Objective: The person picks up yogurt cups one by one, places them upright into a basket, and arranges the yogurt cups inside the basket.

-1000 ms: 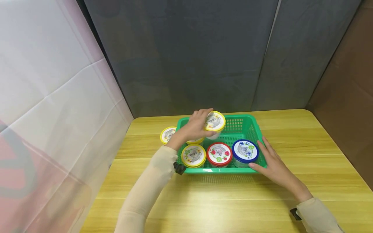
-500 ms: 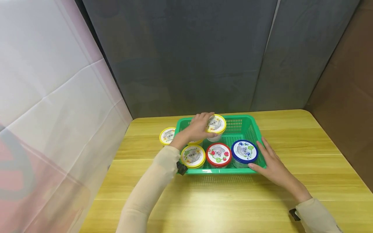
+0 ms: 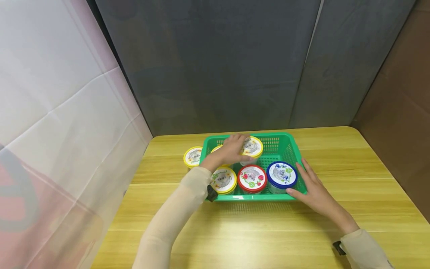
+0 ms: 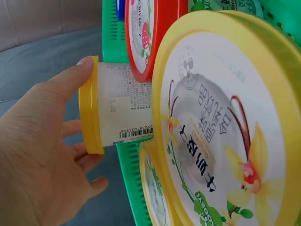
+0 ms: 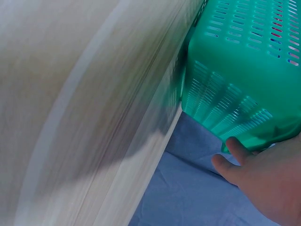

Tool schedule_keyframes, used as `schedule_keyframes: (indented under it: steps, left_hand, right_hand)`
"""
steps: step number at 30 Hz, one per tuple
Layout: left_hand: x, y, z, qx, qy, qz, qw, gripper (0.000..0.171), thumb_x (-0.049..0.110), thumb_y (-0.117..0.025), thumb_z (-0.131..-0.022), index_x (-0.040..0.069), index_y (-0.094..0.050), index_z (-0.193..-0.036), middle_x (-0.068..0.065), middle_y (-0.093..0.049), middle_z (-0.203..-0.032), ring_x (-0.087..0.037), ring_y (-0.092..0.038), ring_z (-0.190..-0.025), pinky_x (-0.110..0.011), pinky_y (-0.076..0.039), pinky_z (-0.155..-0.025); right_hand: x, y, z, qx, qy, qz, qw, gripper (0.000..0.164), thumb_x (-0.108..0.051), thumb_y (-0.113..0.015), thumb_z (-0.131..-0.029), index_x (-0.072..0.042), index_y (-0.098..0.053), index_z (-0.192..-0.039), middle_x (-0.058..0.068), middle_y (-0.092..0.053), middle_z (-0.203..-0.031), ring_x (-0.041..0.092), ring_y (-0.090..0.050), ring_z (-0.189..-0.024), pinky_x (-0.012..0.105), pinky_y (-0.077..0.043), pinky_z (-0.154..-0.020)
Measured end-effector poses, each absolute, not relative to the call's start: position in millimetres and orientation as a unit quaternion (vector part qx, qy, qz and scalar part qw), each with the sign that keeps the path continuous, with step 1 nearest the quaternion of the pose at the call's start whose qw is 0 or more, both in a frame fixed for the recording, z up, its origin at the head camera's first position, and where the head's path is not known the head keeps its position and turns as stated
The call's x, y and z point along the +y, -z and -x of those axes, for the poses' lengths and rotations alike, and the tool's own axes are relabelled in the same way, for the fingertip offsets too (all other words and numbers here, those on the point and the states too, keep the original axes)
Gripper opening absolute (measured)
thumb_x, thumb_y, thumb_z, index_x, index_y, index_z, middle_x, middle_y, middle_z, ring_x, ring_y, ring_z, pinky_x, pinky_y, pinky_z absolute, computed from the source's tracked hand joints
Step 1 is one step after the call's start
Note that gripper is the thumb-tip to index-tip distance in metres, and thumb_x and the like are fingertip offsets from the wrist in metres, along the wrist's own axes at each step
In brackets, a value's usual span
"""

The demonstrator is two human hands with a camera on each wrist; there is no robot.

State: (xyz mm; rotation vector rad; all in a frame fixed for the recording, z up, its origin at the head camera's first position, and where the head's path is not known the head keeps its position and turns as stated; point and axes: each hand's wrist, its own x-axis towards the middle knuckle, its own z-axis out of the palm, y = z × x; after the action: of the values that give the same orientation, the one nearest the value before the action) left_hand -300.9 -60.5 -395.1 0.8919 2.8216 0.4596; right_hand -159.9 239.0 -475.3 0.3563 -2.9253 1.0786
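Observation:
My left hand (image 3: 231, 149) grips a yellow-lidded tub (image 3: 252, 147) by its lid, in the back row of the green basket (image 3: 255, 197). In the left wrist view, my thumb and fingers pinch the lid of this tub (image 4: 124, 103). In the front row stand another yellow-lidded tub, a red-lidded tub (image 3: 252, 179) and a blue-lidded tub (image 3: 282, 175). Partly hidden behind my left hand is one more yellow-lidded tub (image 3: 216, 148). My right hand (image 3: 315, 192) rests against the basket's front right corner, its fingers fairly straight along the side and the thumb at the front.
Outside the basket, against its left side, a yellow-lidded tub (image 3: 193, 157) stands on the wooden table (image 3: 262, 231). A dark grey panel (image 3: 215, 67) rises behind the table, a pale sheet (image 3: 67, 112) on the left and a brown panel (image 3: 399, 104) on the right.
My left hand has lowered the yellow-lidded tub into the basket, moving slightly right and toward me. More of the tub behind the hand shows. My right hand has stayed in place.

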Motion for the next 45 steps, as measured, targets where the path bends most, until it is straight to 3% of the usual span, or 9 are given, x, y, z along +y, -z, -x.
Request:
schedule_keyframes:
  steps: [28,45]
  left_hand:
    - [-50.5,401.3,303.4,0.944,-0.144,-0.257,0.147,0.098,0.054,-0.070,-0.086,0.015,-0.018,-0.159,-0.014,-0.024,-0.164,-0.034,-0.021,-0.153,-0.050,-0.022,-0.124]
    - [-50.5,404.8,305.5,0.951,-0.101,-0.242,0.164,0.097,0.057,-0.065,-0.089,0.015,-0.014,-0.160,-0.013,-0.022,-0.165,-0.032,-0.019,-0.155,-0.047,-0.019,-0.126]
  right_hand:
    - [237.3,476.1,160.6,-0.932,-0.345,-0.112,0.000,0.100,-0.053,-0.066,-0.089,-0.017,-0.007,-0.161,0.004,0.013,-0.169,0.060,-0.015,-0.145,0.084,-0.026,-0.097]
    - [232.7,476.2,161.4,-0.931,-0.347,-0.112,0.001,0.099,-0.053,-0.066,-0.090,-0.017,-0.007,-0.161,0.002,0.013,-0.169,0.061,-0.016,-0.145,0.085,-0.023,-0.097]
